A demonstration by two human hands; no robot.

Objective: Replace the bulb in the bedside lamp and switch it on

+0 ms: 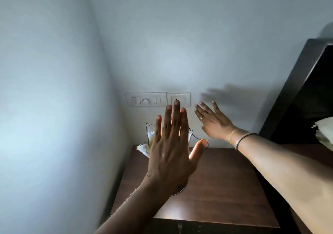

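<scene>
The bedside lamp [150, 136] has a clear glass petal-shaped shade and stands at the back left of the wooden nightstand [216, 188]. It glows, throwing light on the walls. My left hand [171, 149] is spread flat in front of it, fingers apart, hiding most of the shade and the bulb. My right hand [214, 122] is open too, raised near the wall just right of the switch plates, holding nothing. A ring sits on one finger and bangles on the wrist.
Two white switch plates [146, 99] [180, 98] are set in the wall above the lamp. A dark headboard [302, 93] rises at the right, with a pale pillow [324, 132] beside it. A drawer front shows at the nightstand's near edge.
</scene>
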